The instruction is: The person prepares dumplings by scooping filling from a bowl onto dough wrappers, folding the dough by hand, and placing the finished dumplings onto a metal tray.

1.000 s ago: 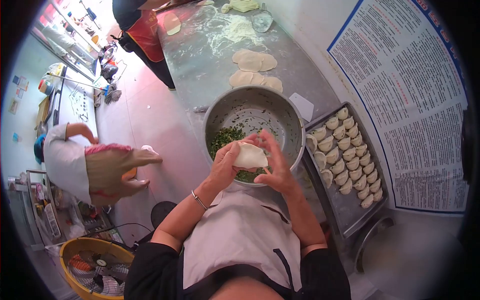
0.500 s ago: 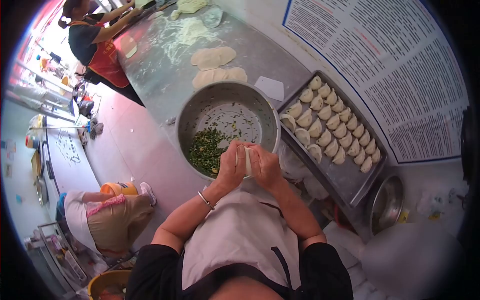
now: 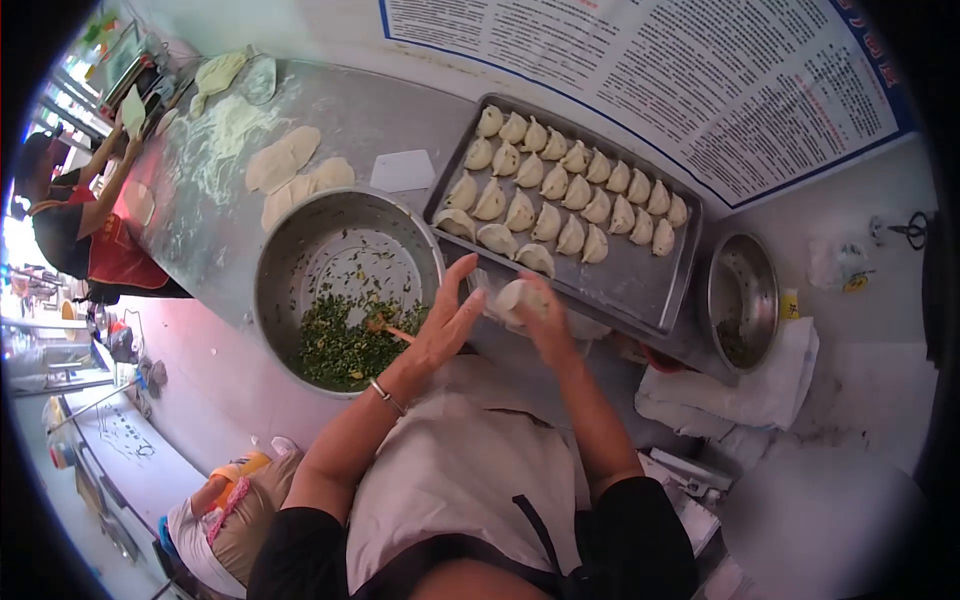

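Note:
My left hand (image 3: pixel 446 328), with a bracelet at its wrist, is open beside the rim of a large metal pot (image 3: pixel 268 285). Its fingers are spread and hold nothing. Close by on the right, my right hand (image 3: pixel 549 326) grips a pale dumpling (image 3: pixel 513 297), slightly blurred, just short of the tray's near edge. Chopped green filling (image 3: pixel 340 345) lies in the pot, and the orange-brown handle of a utensil (image 3: pixel 397 332) sticks out of it. Rows of folded dumplings (image 3: pixel 554 181) sit on a metal tray (image 3: pixel 625 300) beyond my hands.
Flat dough pieces (image 3: pixel 283 160) and a white scraper (image 3: pixel 402 171) lie on the floured metal table (image 3: pixel 340 100). A metal bowl (image 3: pixel 745 300) stands right of the tray. One person in a red apron (image 3: pixel 115 250) works at far left; another person (image 3: pixel 240 520) bends at lower left.
The view has swung right toward the tray. My hands, earlier pressed together around the dough over the pot's rim, have parted; the dumpling is now in my right hand alone.

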A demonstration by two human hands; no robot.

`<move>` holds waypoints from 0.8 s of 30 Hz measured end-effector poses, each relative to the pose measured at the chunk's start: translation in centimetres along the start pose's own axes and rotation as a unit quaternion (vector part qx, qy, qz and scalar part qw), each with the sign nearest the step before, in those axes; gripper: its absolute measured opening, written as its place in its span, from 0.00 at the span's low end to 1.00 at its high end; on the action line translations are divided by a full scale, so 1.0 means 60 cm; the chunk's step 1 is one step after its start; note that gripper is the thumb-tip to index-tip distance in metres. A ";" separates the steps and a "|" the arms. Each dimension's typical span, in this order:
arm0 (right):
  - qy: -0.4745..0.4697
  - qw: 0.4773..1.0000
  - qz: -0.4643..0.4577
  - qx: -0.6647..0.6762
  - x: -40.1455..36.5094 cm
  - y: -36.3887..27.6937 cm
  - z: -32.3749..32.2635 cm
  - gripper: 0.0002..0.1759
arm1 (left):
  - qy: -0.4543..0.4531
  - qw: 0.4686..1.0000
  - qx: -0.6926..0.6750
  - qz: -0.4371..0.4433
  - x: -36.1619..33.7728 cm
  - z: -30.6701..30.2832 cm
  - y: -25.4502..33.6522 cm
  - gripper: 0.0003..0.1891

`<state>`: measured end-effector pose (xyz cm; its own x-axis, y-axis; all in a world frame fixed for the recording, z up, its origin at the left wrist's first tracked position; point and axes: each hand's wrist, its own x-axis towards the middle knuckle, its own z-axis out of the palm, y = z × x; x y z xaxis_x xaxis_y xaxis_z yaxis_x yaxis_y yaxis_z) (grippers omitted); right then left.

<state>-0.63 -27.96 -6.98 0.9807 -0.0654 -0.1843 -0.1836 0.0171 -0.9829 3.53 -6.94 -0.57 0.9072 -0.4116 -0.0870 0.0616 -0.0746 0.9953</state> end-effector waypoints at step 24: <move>0.120 0.796 -0.056 -0.591 0.128 -0.003 -0.109 0.20 | 0.400 0.896 0.170 -0.091 -0.011 -0.640 -0.220 0.20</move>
<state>6.49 -34.98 -8.23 0.9802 -0.1920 0.0478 -0.1707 -0.9429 -0.2859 18.12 29.18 -12.03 0.9117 0.4073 -0.0534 0.2320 -0.4033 0.8851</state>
